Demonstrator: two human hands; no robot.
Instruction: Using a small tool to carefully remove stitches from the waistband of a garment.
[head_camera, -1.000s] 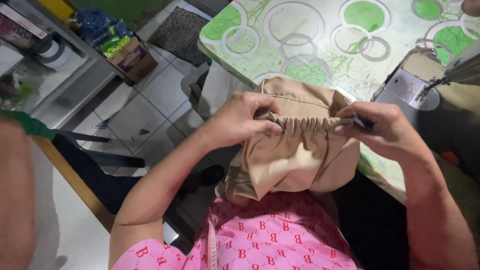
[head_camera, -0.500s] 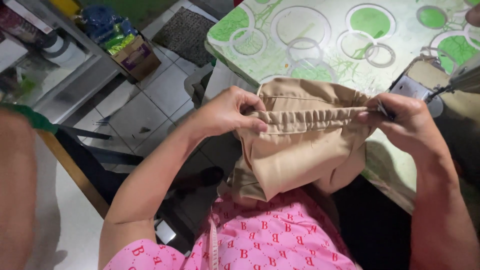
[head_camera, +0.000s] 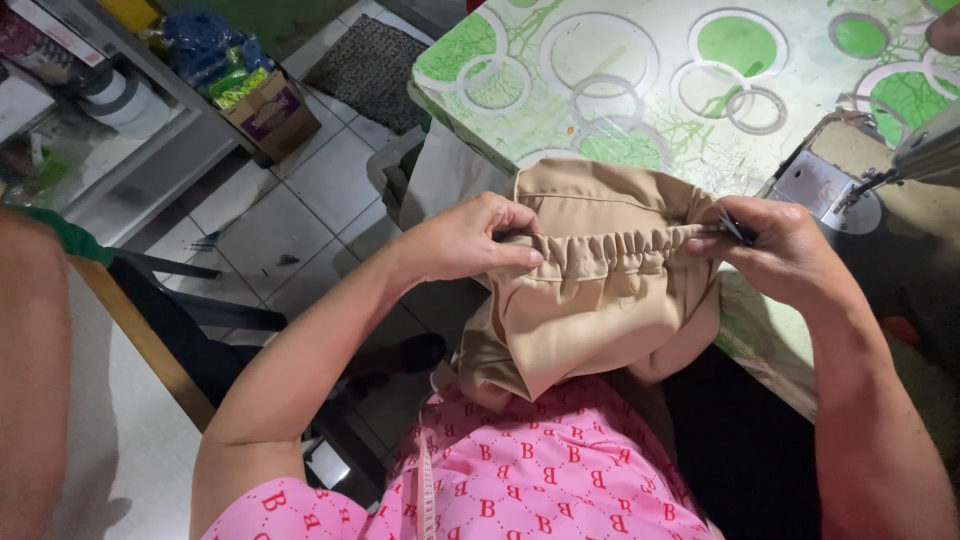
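Between both hands (head_camera: 470, 240) (head_camera: 780, 250), tan garment (head_camera: 600, 300)

Sewing machine (head_camera: 900, 160) crowds the right; table (head_camera: 600, 90) ahead open.

The tan garment (head_camera: 600, 310) is showing as matt woven cloth, gathering into rough puckers along its waistband; the table covering (head_camera: 620, 90) is gleaming like glossy plastic; the machine plate (head_camera: 815, 185) is looking like dull metal.

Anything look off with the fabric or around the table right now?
Nothing stands out. The left hand and right hand stretch the tan garment by its gathered waistband; the gathers look even. The table shows no spill or damage.
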